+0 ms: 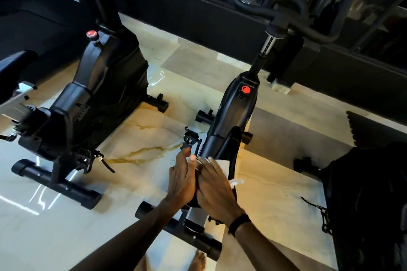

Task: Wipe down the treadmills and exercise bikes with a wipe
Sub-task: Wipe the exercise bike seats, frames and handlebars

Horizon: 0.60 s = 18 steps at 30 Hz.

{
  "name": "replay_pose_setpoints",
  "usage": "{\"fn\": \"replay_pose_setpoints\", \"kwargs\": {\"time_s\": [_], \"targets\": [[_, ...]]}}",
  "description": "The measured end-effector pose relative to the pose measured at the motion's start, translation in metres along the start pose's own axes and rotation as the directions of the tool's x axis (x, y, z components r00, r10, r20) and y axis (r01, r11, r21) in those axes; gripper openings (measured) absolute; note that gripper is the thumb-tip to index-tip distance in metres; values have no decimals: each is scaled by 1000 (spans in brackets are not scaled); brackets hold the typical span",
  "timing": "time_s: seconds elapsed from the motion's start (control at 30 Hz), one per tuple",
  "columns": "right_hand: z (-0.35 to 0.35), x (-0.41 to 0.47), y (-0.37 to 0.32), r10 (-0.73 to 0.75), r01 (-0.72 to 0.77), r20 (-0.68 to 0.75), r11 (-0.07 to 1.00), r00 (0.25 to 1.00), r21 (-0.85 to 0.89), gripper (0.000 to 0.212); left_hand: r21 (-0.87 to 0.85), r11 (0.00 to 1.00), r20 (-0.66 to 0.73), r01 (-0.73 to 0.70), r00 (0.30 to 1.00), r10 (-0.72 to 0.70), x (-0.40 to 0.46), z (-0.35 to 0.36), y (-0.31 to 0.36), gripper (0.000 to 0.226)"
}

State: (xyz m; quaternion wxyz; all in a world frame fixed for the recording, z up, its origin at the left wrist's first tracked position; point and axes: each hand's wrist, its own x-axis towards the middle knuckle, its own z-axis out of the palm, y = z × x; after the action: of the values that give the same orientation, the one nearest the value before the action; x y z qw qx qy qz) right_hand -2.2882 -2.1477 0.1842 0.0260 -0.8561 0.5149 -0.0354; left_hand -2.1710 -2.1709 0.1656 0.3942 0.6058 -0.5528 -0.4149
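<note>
The right hand [214, 185] is pressing a white paper wipe [224, 166] under flat, straightened fingers onto the black exercise bike frame [233, 114] for full contact, while the left hand [181, 179], fingers extended together, is bracing just beside them.

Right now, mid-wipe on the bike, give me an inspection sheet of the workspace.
Surface: glossy marble floor, glare streaks at left.
Job's things: white wipe pressed on the near exercise bike frame; second exercise bike at left.
Clutter: black mat at right.
Hands: right hand flat on the wipe; left hand against the frame beside it.
Cables: nothing seen; loose pedal strap on the left bike.
Surroundings: dark wall base behind; bare feet below.
</note>
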Motion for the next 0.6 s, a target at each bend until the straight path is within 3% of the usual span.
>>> {"fn": "replay_pose_setpoints", "kwargs": {"time_s": [0.13,0.33,0.5,0.6], "targets": [[3,-6,3,56,-56,-30,998,998,22,57,-42,999,11,14,1000,-14,1,0,-3,79],[-20,39,59,331,-332,-42,943,943,-25,76,0,1000,28,22,999,-22,-5,-4,11,79],[-24,33,54,357,-347,-96,932,929,104,69,-17,1000,45,24,999,-23,-3,-6,13,69],[-26,14,37,445,-400,-236,891,864,217,52,-25,999,21,21,1000,-21,1,-10,14,53]]}}
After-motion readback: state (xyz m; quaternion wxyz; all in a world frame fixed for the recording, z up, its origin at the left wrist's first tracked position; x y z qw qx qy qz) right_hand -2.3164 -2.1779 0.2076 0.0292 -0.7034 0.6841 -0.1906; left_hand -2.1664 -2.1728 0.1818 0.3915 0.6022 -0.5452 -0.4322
